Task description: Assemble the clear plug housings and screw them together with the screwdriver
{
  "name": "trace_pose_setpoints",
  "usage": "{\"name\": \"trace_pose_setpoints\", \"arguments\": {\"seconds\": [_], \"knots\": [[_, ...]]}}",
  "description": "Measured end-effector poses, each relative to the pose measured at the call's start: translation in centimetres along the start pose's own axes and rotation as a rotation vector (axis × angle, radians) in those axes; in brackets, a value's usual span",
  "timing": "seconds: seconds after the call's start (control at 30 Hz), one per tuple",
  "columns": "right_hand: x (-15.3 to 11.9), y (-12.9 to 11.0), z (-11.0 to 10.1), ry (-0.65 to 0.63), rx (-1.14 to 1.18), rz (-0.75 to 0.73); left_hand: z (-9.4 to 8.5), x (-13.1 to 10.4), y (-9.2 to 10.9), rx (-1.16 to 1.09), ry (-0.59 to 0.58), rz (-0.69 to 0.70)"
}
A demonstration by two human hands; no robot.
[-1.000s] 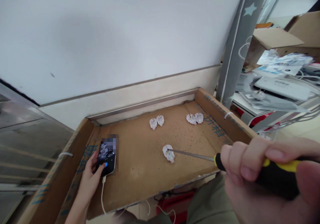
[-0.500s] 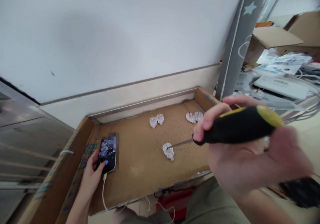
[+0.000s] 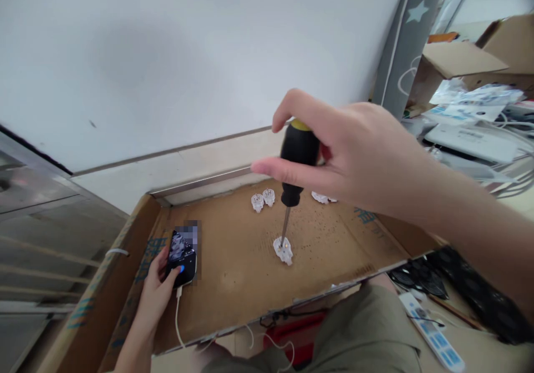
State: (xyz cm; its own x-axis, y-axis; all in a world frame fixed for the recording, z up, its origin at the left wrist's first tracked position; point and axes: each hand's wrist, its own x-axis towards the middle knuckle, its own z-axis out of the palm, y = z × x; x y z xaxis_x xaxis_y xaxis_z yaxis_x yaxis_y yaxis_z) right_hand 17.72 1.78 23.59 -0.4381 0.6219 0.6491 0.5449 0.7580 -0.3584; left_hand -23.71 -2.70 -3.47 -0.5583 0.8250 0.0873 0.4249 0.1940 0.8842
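My right hand [image 3: 329, 145] is closed around the black and yellow handle of a screwdriver [image 3: 299, 153], which stands nearly upright. Its tip meets a small white plug piece [image 3: 283, 250] with metal parts, lying on the cardboard. At the left, my left hand [image 3: 161, 278] grips a phone [image 3: 182, 256], thumb on its lit screen; a white cable [image 3: 177, 312] runs from its lower end. Two similar plug pieces [image 3: 262, 199] lie farther back with pins up. Another group of plug pieces [image 3: 320, 197] is partly hidden behind my right hand.
The cardboard-lined tray [image 3: 233, 295] has raised sides and stands against a pale wall [image 3: 208, 56]. To the right are a grey post [image 3: 394, 56], an open carton [image 3: 454, 59] and heaped cables and packets. A power strip [image 3: 434, 334] lies at the lower right.
My right hand has swung left and turned the screwdriver from slanting sideways to nearly upright, its tip still at the front plug piece. My left hand stays on the phone.
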Motion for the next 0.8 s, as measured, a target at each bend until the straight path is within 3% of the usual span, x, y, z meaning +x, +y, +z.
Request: {"name": "trace_pose_setpoints", "arguments": {"seconds": [0.13, 0.3, 0.47, 0.6, 0.8], "knots": [[1.9, -0.4, -1.0, -0.263, -0.038, -0.113, 0.0, 0.0, 0.0, 0.009, 0.0, -0.019], [4.0, 0.2, -1.4, -0.305, -0.038, -0.01, 0.1, 0.0, -0.2, 0.002, 0.005, 0.004], [5.9, 1.5, -2.3, -0.611, -0.124, 0.047, 0.1, 0.1, -0.6, 0.006, 0.007, 0.018], [6.3, 1.9, -2.5, -0.522, -0.318, 0.157, 0.1, 0.2, -0.8, -0.003, 0.0, 0.036], [6.7, 1.8, -2.4, -0.692, 0.127, 0.085, -0.2, 0.3, -0.9, 0.044, -0.013, 0.095]]}}
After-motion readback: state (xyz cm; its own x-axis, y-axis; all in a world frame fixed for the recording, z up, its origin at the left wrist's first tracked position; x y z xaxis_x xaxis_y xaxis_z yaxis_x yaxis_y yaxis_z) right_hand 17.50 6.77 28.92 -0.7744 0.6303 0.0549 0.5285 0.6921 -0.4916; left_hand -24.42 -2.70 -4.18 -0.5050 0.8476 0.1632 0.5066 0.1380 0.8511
